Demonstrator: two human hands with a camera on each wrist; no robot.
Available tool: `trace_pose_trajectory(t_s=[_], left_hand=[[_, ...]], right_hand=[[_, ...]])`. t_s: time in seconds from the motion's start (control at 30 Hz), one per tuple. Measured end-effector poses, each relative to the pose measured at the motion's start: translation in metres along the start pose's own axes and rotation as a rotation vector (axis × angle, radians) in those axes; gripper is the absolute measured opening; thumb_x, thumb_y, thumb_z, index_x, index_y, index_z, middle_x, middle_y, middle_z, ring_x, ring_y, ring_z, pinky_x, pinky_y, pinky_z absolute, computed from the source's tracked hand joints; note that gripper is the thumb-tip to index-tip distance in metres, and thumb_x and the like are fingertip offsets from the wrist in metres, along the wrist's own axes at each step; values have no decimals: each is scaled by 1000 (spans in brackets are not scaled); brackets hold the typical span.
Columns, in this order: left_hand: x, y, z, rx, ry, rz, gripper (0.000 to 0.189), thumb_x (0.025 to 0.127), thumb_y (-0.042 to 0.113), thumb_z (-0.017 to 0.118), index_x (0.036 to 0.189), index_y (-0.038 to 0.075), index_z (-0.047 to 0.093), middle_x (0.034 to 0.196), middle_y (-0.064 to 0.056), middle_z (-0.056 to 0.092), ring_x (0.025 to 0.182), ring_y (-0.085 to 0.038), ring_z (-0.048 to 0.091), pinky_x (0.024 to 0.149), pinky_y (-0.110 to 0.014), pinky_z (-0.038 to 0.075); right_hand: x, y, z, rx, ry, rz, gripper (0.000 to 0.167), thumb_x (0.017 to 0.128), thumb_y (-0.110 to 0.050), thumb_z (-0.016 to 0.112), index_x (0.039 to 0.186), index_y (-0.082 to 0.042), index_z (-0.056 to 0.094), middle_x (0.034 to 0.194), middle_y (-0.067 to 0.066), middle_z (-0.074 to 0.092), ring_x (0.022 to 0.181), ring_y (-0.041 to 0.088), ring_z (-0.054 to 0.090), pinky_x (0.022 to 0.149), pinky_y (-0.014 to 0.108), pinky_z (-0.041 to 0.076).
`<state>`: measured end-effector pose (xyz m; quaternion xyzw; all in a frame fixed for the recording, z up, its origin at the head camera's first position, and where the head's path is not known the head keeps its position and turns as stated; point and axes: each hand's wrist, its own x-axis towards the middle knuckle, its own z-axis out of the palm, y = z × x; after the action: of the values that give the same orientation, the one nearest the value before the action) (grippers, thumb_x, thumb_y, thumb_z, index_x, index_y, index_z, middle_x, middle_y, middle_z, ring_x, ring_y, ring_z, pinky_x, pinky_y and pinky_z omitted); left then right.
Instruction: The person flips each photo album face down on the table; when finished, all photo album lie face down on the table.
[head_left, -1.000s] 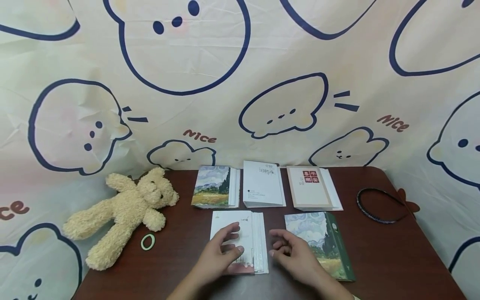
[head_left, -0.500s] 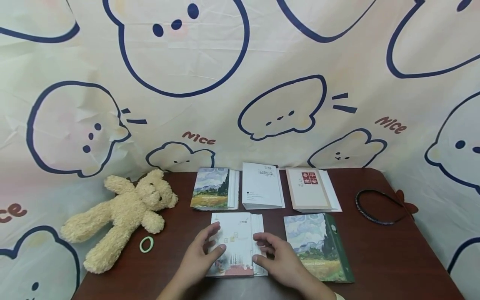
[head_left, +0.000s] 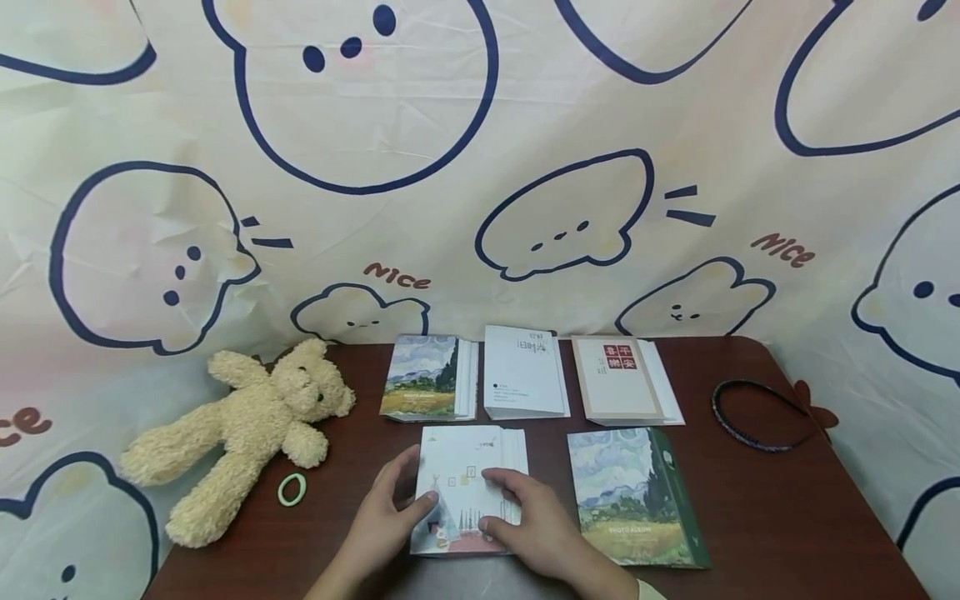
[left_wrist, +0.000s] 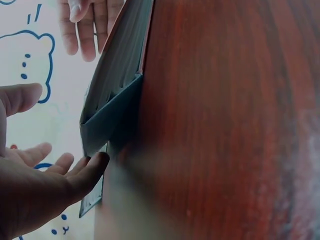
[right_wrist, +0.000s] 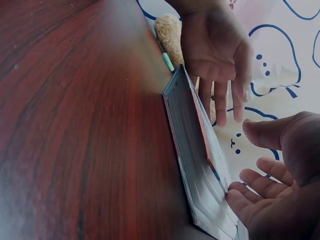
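Observation:
A white photo album (head_left: 459, 492) with small printed drawings and a pinkish lower edge lies on the table in the head view. My left hand (head_left: 384, 518) is at its left side, thumb over the cover's edge; in the left wrist view the lower fingers (left_wrist: 90, 172) touch or nearly touch the dark spine (left_wrist: 112, 112). My right hand (head_left: 531, 525) reaches over the album's right side. In the right wrist view its fingertips (right_wrist: 237, 197) are at the loose page edges (right_wrist: 192, 175), with the thumb raised. Neither hand is curled round the album.
Close on the right lies a green-spined landscape album (head_left: 633, 500). Behind stand another landscape album (head_left: 422, 379), a white album (head_left: 523, 373) and a beige album (head_left: 618, 379). A teddy bear (head_left: 251, 433), green ring (head_left: 292, 489) and headband (head_left: 750, 446) lie at the sides.
Both hands have shifted left. The right hand has moved from the gap between the albums onto the white album's right side; the left hand has drawn back from its cover to the left edge.

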<state>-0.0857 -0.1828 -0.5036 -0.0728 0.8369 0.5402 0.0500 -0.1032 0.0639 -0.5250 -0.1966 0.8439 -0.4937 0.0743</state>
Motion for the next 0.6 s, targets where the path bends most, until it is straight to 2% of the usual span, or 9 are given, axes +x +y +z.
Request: trace_pose_trajectory(t_s=[0.17,0.4,0.6], left_hand=[[2,-5,1,9,-6,-20,74,93,18,80,157,10,43,153,-19,44,133,-39,54,104,-56,48],[5,-9,2,-7,-57,-53,83,93,21,80,161,8,34,155,-24,44,127,-41,58,99,-54,52],[7,-13,3,-22,-70,-75,85,93,23,79,161,7,31,156,-27,44,128,-39,58,97,-52,53]], right_hand=[[3,-3,3,-45,15,-21,55,88,-30,81,138,-15,64,134,3,67,125,22,62,105,44,50],[7,-6,5,-42,-7,-2,57,88,-28,82,140,-14,63,136,5,67,128,24,61,107,47,48],[9,-7,4,-74,-30,-3,60,87,-29,82,141,-12,62,139,8,65,130,28,60,108,49,47]])
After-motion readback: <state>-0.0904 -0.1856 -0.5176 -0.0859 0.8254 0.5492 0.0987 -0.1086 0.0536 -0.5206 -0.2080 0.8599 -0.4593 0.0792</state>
